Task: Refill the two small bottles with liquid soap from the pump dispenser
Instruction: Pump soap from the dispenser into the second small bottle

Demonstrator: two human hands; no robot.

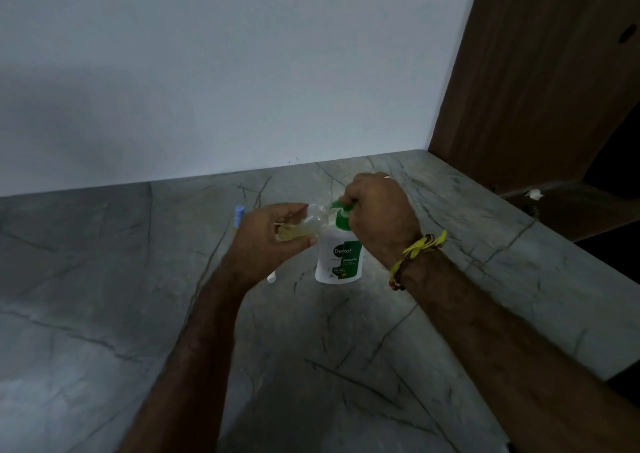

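You have two hands, left hand [268, 236] and right hand [379, 212], one pump dispenser [341, 257], one clear small bottle [304, 226], one blue-capped item [239, 214] far left, one thread wristband [417, 255].

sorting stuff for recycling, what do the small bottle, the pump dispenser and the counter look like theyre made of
Small bottle: clear, glossy, probably thin plastic; yellowish liquid shows through it.
Pump dispenser: opaque white body, green pump head, smooth, likely plastic.
Counter: grey with dark veins, matte; stone or a stone-look surface, hard to say which.

One head-worn view looks forward and down, close over the countertop [173, 297].
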